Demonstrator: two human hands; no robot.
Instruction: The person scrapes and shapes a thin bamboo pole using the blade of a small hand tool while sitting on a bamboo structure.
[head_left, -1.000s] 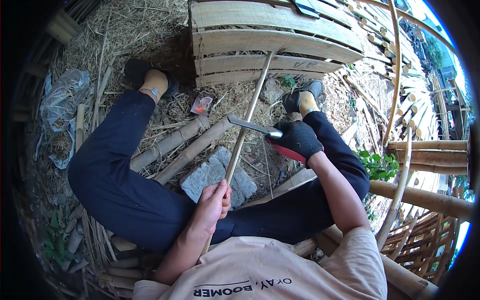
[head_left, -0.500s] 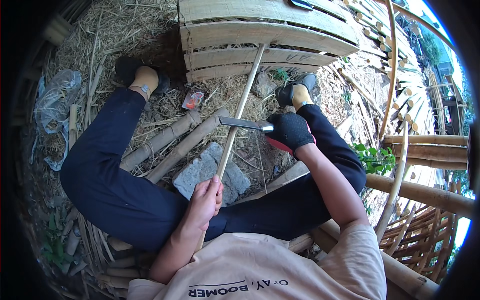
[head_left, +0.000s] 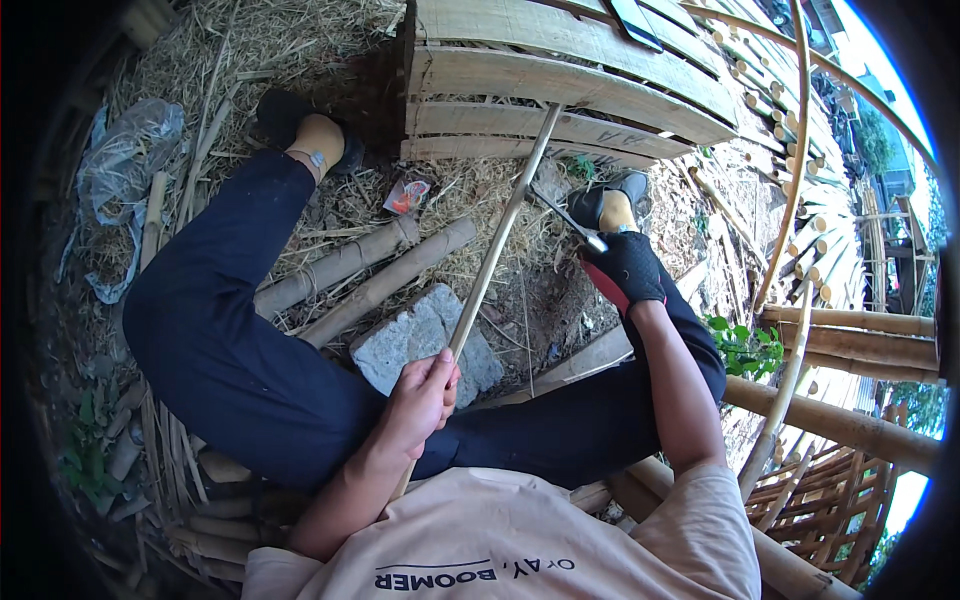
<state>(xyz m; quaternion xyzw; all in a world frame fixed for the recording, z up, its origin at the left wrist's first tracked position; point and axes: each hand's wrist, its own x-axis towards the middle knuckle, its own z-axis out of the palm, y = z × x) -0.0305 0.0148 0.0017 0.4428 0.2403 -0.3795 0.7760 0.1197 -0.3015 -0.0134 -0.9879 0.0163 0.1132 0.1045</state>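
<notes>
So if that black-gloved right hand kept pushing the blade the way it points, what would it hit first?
Probably the thin pale bamboo stick: the right hand aims its metal blade up-left, and the tip seems to meet the stick already, though depth is unclear.

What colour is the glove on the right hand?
Black, with a red cuff edge; the glove shows best in the head view.
</notes>
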